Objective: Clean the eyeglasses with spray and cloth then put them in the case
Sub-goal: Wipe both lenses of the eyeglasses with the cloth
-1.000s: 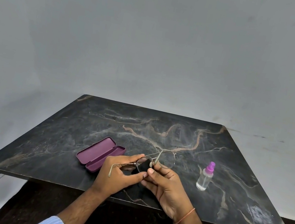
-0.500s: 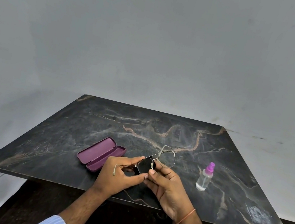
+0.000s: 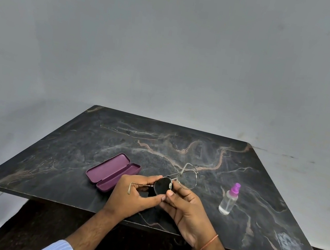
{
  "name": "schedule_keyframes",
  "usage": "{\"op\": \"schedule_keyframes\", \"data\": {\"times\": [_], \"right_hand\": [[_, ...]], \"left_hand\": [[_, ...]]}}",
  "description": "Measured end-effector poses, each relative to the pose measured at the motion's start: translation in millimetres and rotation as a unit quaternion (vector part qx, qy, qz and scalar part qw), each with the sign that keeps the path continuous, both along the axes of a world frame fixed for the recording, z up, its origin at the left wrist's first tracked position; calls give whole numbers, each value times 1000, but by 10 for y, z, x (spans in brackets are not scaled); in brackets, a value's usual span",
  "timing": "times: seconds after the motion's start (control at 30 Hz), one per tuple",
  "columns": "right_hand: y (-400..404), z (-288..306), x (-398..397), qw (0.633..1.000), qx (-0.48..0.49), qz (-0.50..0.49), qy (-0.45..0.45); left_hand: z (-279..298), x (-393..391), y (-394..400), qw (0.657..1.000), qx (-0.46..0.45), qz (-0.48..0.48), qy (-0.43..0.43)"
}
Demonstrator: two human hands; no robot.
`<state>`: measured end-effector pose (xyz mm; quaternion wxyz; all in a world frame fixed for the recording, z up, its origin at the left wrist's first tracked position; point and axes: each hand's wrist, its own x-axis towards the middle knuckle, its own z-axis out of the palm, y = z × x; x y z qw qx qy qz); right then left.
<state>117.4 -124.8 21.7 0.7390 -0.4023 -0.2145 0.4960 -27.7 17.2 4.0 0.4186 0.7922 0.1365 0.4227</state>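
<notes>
The purple case [image 3: 112, 172] lies open on the dark marbled desk [image 3: 113, 135], lid flat beside its tray; nothing shows inside either half. Right of the hands, well apart from the case, a small clear spray bottle [image 3: 228, 202] with a purple top stands upright; how full it is cannot be told.

The glasses [image 3: 187, 178] are held above the near part of the desk, between case and bottle. The left hand [image 3: 132, 196] pinches the frame by one lens, thumb below and fingers above, a temple arm jutting left. The right hand [image 3: 186, 210] has its grip narrow, thumb and fingers closed on a dark cloth [image 3: 162, 187] that covers that lens. The other lens is bare and points toward the far edge.
</notes>
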Motion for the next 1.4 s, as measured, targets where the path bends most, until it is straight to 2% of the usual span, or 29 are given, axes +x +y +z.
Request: {"op": "schedule_keyframes", "data": {"times": [0.2, 0.4, 0.67, 1.0, 1.1, 1.2, 1.4], "right_hand": [[-10, 62, -24, 999, -19, 6, -36], [-25, 98, -43, 999, -24, -8, -19], [-31, 110, -65, 999, -21, -11, -43], [-13, 82, -56, 998, -42, -12, -55], [-23, 63, -46, 998, -28, -5, -51], [-35, 40, -33, 999, -17, -6, -50], [-42, 22, 6, 996, 12, -83, 22]], "left_hand": [[-13, 22, 2, 1000, 1, 2, -1], [-5, 6, -9, 1000, 0, 6, 0], [-52, 21, 12, 999, -34, 7, -24], [21, -12, -39, 999, -16, 24, -32], [13, -6, -21, 999, -23, 25, -38], [-17, 11, 18, 996, -70, 27, -57], [-22, 16, 33, 991, -96, 50, -82]]}}
